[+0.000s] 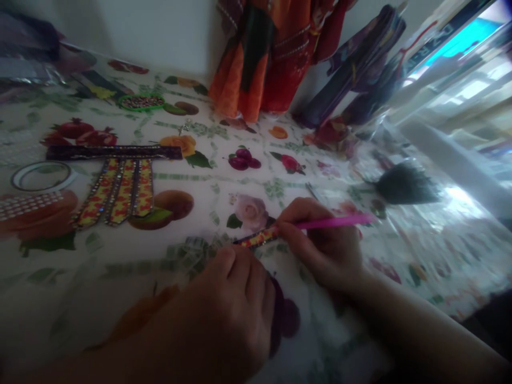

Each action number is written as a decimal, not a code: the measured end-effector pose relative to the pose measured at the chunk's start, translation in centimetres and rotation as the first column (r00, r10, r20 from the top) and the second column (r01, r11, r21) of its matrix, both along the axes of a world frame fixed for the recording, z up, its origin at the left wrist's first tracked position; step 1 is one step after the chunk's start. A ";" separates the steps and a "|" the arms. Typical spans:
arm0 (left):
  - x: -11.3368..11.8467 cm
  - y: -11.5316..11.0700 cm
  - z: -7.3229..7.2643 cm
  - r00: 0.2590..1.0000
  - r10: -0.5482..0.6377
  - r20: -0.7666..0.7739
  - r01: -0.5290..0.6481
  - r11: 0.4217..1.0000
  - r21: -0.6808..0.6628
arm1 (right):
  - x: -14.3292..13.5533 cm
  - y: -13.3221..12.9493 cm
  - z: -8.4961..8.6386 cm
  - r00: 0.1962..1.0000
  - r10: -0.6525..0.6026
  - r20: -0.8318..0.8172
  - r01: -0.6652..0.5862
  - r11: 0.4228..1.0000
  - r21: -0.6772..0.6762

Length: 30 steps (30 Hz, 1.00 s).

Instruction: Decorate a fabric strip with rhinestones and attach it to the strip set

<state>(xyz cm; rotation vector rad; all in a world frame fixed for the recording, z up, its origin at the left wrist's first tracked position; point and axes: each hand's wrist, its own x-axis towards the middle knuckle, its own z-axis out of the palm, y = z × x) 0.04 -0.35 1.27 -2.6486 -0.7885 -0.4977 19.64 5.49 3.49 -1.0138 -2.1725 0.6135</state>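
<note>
A small patterned strip in yellow and red with a dark edge (258, 238) lies between my hands at the middle of the view. My left hand (240, 304) is closed at the strip's near left end, its fingertips hidden beneath it. My right hand (324, 245) pinches a pink stick (338, 221), whose tip end is at the strip's right end. Further left, several similar yellow and red strips (125, 189) hang side by side below a dark beaded band (114, 153) on the patterned tablecloth (216, 186).
A white tape roll (42, 177) and rows of pearl beads (30, 205) are at the left. A green dish of beads (142, 102) sits farther back. Orange and red cloth (260, 64) stands by the wall. A dark bundle (406, 184) lies at the right.
</note>
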 end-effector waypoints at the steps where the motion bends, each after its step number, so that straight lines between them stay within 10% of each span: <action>1: 0.0 0.0 0.0 1.000 0.001 -0.012 -0.001 1.000 0.000 | 0.0 -0.1 0.2 1.000 0.028 0.010 -0.028 0.999 0.022; 23: -0.4 0.3 0.3 0.996 -0.027 -0.080 0.029 0.999 0.032 | 0.8 0.4 -0.6 0.989 0.087 0.123 -0.086 0.996 -0.013; 30: -0.2 0.1 -2.1 1.000 -0.012 -0.021 0.011 0.999 -0.049 | 0.7 0.5 -0.1 0.992 0.061 0.113 -0.060 0.998 -0.007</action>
